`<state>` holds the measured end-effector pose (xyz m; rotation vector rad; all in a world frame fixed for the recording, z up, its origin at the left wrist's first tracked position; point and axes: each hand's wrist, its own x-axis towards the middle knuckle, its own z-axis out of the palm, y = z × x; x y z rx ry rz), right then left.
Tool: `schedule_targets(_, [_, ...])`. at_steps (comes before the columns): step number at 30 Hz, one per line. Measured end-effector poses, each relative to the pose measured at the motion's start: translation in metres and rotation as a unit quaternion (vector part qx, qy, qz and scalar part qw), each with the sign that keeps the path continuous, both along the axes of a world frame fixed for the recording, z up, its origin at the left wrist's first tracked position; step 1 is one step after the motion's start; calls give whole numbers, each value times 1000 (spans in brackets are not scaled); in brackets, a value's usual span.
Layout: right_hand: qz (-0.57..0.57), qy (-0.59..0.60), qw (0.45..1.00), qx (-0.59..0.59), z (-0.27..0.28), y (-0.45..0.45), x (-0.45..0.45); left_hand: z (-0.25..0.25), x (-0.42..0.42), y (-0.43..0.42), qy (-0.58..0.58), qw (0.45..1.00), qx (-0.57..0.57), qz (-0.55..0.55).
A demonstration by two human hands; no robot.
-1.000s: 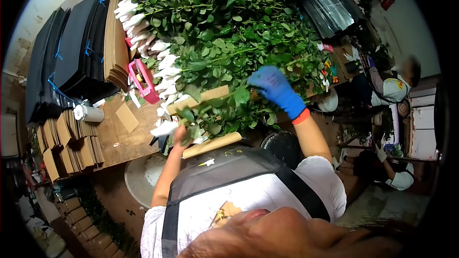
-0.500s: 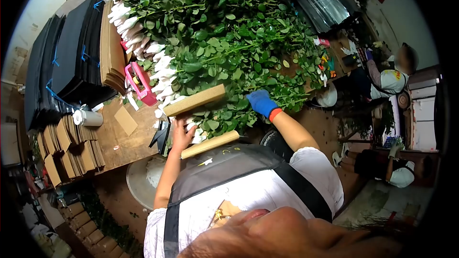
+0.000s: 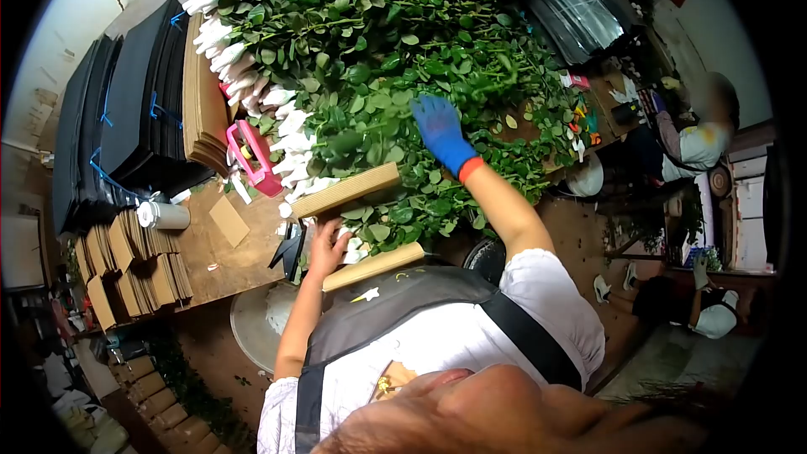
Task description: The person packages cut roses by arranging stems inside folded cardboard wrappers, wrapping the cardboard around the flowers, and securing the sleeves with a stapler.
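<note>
My left hand (image 3: 326, 248), bare, has its fingers apart beside white-wrapped flower heads (image 3: 357, 250) at the front edge of the bench. Those heads and their leafy stems lie between two upright sides of a corrugated cardboard wrap (image 3: 346, 191). Farther up, my right hand (image 3: 439, 128) wears a blue glove with a red cuff; its fingers stretch out over the pile of leafy green stems (image 3: 370, 109). No stem shows clearly in its grasp. White-wrapped heads (image 3: 292, 139) line the pile's left side.
Left of the pile are a pink tape dispenser (image 3: 252, 160), a black stapler-like tool (image 3: 288, 250), a white cup (image 3: 163, 215) and a flat cardboard piece (image 3: 229, 223). Dark sheets (image 3: 139, 92) and cardboard stacks (image 3: 139, 269) stand beyond. Two people (image 3: 702, 143) are at right.
My right hand has moved up and left, from the stems near the wrap to farther over the pile. My left hand stays by the wrapped heads, its fingers spread a little more.
</note>
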<state>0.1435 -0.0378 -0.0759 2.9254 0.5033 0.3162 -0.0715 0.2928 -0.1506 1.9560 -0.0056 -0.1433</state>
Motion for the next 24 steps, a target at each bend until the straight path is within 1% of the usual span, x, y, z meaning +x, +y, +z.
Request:
schedule_targets(1, [11, -28, 1000, 5, -10, 0, -17, 1, -1, 0, -27, 999, 32, 0])
schedule_targets(2, [21, -56, 998, 8, -20, -1, -40, -3, -1, 0, -25, 999, 28, 4])
schedule_targets(3, [20, 28, 999, 20, -34, -7, -64, -7, -2, 0, -23, 999, 23, 8])
schedule_targets(4, [18, 113, 993, 32, -46, -15, -84, -4, -1, 0, -35, 998, 47, -4])
schedule_targets(6, [48, 143, 989, 8, -56, -26, -98, 9, 1, 0, -60, 993, 95, -29])
schedule_targets(7, [63, 155, 986, -4, -56, -31, -98, 8, 2, -1, -60, 994, 86, -23])
schedule_targets(8, [72, 202, 976, 39, -55, -41, -83, 6, 2, -1, -61, 995, 79, -18])
schedule_targets(9, [23, 222, 969, 101, -28, -37, -71, 5, 1, 0, -60, 995, 73, -14])
schedule_targets(11, [-78, 258, 936, 226, 52, -17, -47, 1, 0, 2, -39, 997, 62, -12])
schedule_targets(13, [-50, 168, 954, 244, 84, -11, -16, -2, 0, 1, -36, 998, 57, -10])
schedule_targets(15, [1, 73, 995, 70, 71, -6, 18, 8, 1, -1, -25, 998, 59, -14])
schedule_targets(16, [28, 23, 999, -18, 60, -3, 34, 10, 1, -1, -26, 998, 64, -15])
schedule_targets(17, [22, 37, 997, -59, 39, -2, 48, 11, 1, 0, -29, 997, 69, -14])
schedule_targets(18, [18, 51, 994, -98, 12, 0, 63, -1, 0, 1, -28, 998, 60, -9])
schedule_targets(19, [14, 63, 988, -137, 6, 6, 73, -8, 0, 1, 0, 1000, 6, 9])
schedule_targets(20, [-3, 101, 992, -70, 1, 8, 81, -15, 0, 4, -3, 1000, 15, 9])
schedule_targets(22, [10, 75, 997, -16, -2, 3, 76, -10, -2, 1, 0, 1000, 18, 15])
schedule_targets(23, [15, 64, 998, 11, -4, -2, 69, -5, -2, 2, -13, 999, 40, 8])
schedule_targets(24, [52, 20, 998, 13, -2, -8, 61, -1, -1, 2, -26, 998, 61, 2])
